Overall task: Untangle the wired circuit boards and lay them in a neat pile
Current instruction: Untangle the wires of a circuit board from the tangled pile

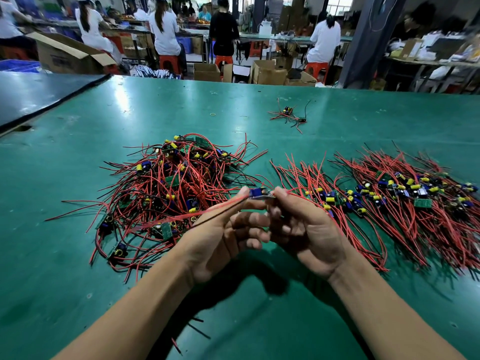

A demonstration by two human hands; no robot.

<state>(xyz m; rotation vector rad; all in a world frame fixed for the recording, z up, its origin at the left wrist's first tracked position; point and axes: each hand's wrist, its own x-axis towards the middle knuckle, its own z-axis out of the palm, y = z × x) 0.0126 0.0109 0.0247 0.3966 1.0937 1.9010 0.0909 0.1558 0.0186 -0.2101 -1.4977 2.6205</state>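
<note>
Left hand and right hand jointly pinched one wired board clear of the ten-o'clock tangle; next it apparently needed laying, wires aligned, on the two-o'clock pile

Green matted worktable fills most of the view. A dark grey, black-edged mat sheet lies at 10 o'clock. A small yellow rubber band sits alone on the green at 12 o'clock.

Past the far edge, at 12 to 1 o'clock, open brown cardboard boxes stand on the floor. A larger open cardboard carton is at 11 o'clock, with a blue plastic crate near it. People in white tops sit on orange plastic stools at long benches, backs turned. A dark grey pillar stands at 1 o'clock.
</note>
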